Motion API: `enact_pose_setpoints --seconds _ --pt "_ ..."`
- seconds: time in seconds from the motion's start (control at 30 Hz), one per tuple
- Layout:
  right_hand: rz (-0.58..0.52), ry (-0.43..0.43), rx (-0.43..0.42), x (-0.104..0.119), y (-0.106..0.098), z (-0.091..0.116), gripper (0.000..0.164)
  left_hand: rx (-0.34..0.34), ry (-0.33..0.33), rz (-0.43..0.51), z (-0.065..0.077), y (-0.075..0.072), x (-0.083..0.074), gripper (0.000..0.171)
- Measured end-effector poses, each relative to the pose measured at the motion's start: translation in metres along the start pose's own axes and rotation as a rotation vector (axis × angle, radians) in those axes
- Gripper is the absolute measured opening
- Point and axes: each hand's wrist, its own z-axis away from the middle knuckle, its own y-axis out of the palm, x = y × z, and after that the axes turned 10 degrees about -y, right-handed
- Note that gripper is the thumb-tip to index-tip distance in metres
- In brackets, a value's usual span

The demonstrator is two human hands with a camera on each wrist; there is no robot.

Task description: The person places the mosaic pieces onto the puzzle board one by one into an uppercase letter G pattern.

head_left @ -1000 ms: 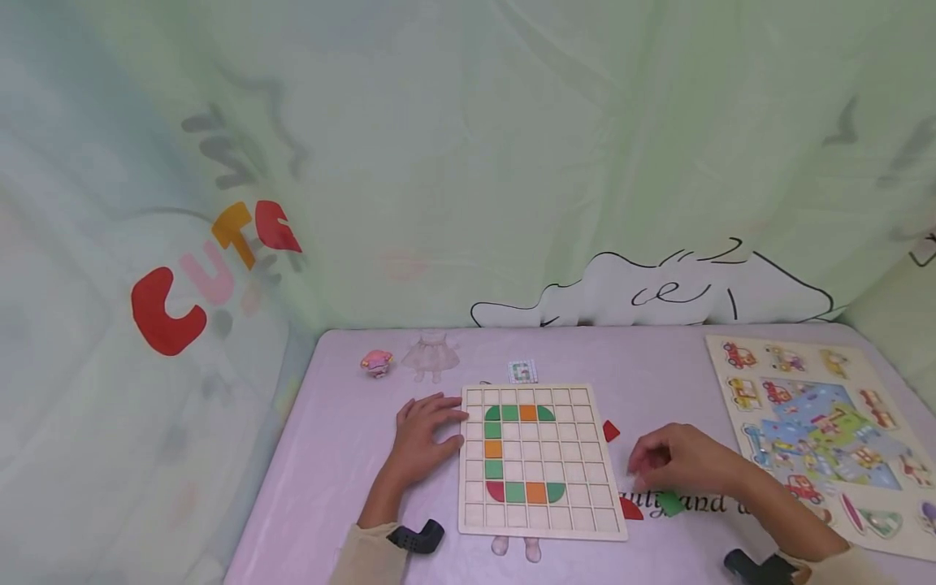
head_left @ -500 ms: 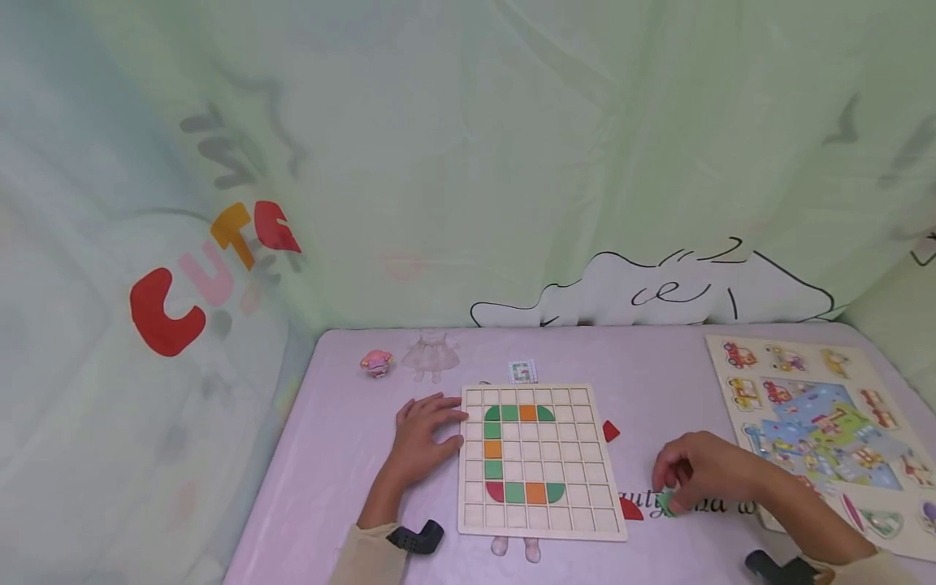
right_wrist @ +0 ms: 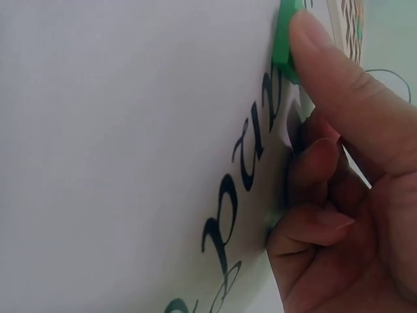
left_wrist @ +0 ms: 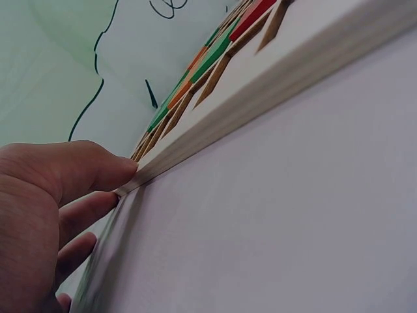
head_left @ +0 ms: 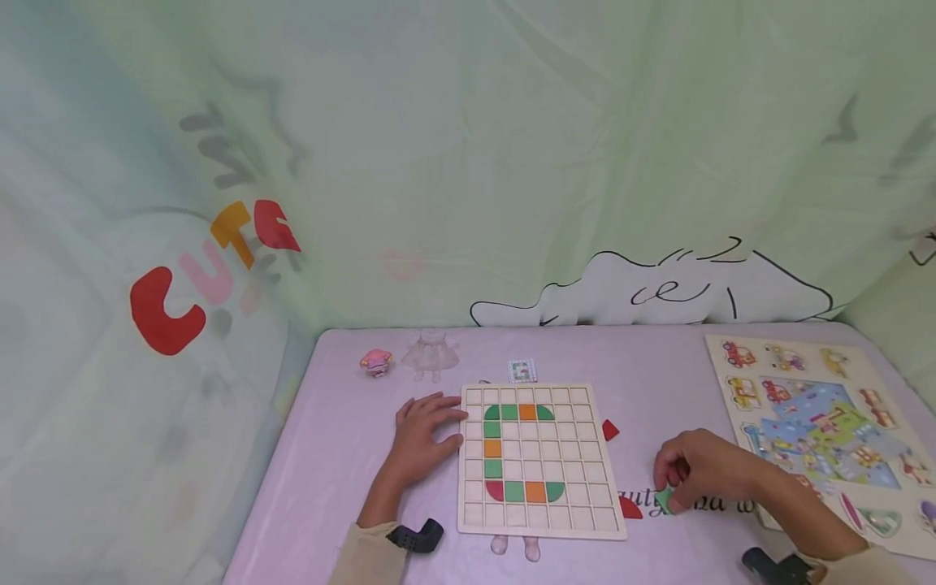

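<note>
A square wooden grid board (head_left: 585,516) lies on the table, with green, orange and red tiles set in its cells in a C shape. My left hand (head_left: 420,435) rests at the board's left edge, fingers extended; in the left wrist view the thumb (left_wrist: 111,171) touches the rim. To the right of the board, my right hand (head_left: 705,471) pinches a green tile (right_wrist: 285,39) low over the printed lettering, thumb on its face, other fingers curled. Nearby, a red quarter-round tile (head_left: 630,509) lies by the board's lower right corner and another red tile (head_left: 610,431) beside its right edge.
Behind the board lies a small pattern card (head_left: 522,371). A pink-haired figurine (head_left: 376,362) stands at the back left. On the right, a wooden picture puzzle board (head_left: 793,416) with vehicle pieces lies under my right forearm's side. Printed curtains (head_left: 439,203) enclose the table.
My right hand has moved right and slightly nearer, onto the green tile that lay on the table, and now pinches it. The left hand has stayed at the board's edge.
</note>
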Motion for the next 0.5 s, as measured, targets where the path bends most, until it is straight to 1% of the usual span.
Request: enact_pose_setpoints --seconds 0.17,0.43,0.5 --pt "0.016 0.030 -0.002 -0.0005 0.0003 -0.0005 0.025 -0.002 0.001 0.004 0.0006 -0.0006 -0.0008 0.030" --pt "0.041 0.063 -0.001 0.0023 0.0000 -0.0022 0.025 0.016 -0.022 0.009 0.0007 0.0003 -0.0002 0.031" --pt "0.050 0.071 0.000 0.0039 -0.0002 -0.0026 0.025 0.009 -0.018 0.014 0.0010 0.0003 -0.0006 0.030"
